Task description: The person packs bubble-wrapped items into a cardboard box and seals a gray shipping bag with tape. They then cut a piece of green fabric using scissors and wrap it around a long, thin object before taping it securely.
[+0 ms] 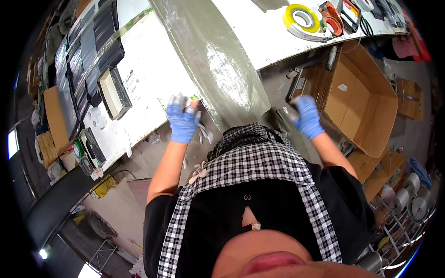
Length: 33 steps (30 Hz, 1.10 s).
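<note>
A long strip of shiny, translucent olive-grey plastic sheeting (222, 60) lies across the white table (139, 60) and droops over its near edge. My left hand (182, 120), in a blue-and-white glove with some fingertips bare, is at the table edge beside the strip. Its fingers are stretched out, and a small green bit (193, 97) shows by the fingertips. To the right of the strip, beyond the table edge, my right hand (307, 119) is held in a matching glove, slightly blurred, with fingers apart. Below it hangs another piece of greenish film (288, 126).
Flat dark packs (104, 28) and an open narrow box (113, 92) lie on the table's left. Tape rolls (301, 18) and an orange tape dispenser (331, 21) sit at the far right. A large open cardboard box (359, 97) stands right of my right hand.
</note>
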Tool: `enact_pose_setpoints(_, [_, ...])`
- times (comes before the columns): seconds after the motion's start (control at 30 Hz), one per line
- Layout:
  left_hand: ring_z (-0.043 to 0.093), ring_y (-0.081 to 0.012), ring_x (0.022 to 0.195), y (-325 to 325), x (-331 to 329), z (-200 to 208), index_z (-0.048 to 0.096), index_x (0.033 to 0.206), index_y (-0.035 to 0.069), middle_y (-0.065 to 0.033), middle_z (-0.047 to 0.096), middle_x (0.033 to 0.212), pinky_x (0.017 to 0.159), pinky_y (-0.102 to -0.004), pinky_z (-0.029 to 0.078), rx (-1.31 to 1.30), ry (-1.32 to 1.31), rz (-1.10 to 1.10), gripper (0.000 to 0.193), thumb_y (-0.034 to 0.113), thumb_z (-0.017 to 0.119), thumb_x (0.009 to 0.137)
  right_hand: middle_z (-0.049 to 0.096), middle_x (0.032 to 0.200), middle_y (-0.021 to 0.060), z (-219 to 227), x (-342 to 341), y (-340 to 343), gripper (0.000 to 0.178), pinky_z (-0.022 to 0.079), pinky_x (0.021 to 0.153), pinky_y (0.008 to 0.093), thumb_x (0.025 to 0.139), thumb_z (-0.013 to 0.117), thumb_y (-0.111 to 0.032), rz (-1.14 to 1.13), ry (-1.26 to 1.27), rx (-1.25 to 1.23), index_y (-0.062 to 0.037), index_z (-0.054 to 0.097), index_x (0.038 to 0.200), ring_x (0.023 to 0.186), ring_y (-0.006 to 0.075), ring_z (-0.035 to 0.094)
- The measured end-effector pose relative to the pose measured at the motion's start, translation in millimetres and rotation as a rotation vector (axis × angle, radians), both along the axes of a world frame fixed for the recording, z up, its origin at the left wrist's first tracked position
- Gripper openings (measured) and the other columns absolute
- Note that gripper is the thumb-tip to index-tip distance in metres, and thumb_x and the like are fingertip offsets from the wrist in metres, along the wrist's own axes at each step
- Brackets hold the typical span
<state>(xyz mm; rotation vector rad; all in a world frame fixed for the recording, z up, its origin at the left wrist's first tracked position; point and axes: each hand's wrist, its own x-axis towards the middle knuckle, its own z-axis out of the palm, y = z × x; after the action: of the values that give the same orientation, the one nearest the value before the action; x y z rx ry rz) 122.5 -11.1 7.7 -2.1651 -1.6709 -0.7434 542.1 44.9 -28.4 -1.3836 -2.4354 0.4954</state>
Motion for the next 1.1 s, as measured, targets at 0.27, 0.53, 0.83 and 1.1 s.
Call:
enact_pose_setpoints(0.27, [0.058,-0.0281,0.100,48.9,22.4,-5.3,0.055,0.092,0.015,-0.0054,0.061,0.105,0.088,-0.0431,0.050,-0.140,-0.007,-0.576,0.016,0.011,0.064,0.080,0.052,0.132,0.0106,-1.4,-100.5,95.3,0.027,0.044,0.095,0.0439,0.077,0.069,-0.027,0.798,0.091,0.561,-0.0205,0.055,0.099,0.120,0.0340,0.049])
enact_pose_setpoints(0.53, [0.062,-0.0219,0.094,26.9,23.9,-1.7,0.060,0.093,0.003,-0.0077,0.066,0.098,0.089,-0.0355,0.049,-0.511,-0.946,-0.248,0.019,0.021,0.056,0.094,0.060,0.123,0.0146,13.9,-116.9,98.3,0.015,0.049,0.089,0.0412,0.086,0.060,-0.016,0.694,0.390,0.138,-0.0116,0.059,0.100,0.109,0.0322,0.059])
enact_pose_setpoints(0.83, [0.050,-0.0116,0.076,-24.0,50.2,-38.2,0.059,0.094,0.005,-0.0010,0.057,0.086,0.072,-0.0270,0.043,-0.608,-1.596,0.445,0.023,0.027,0.054,0.097,0.068,0.093,0.0112,1.3,-129.2,29.2,0.031,0.051,0.077,0.0303,0.092,0.063,-0.026,-0.304,0.556,-0.867,-0.0009,0.064,0.110,0.083,0.0173,0.062])
enact_pose_setpoints(1.1, [0.057,-0.0191,0.089,-19.9,84.0,-44.4,0.055,0.103,0.006,-0.0072,0.057,0.102,0.078,-0.0320,0.050,-0.539,-1.407,0.431,0.014,0.016,0.057,0.094,0.062,0.084,0.0117,-13.9,-161.3,25.2,0.029,0.045,0.073,0.0321,0.095,0.058,-0.027,-0.449,0.640,-0.791,0.0015,0.060,0.100,0.077,0.0167,0.051])
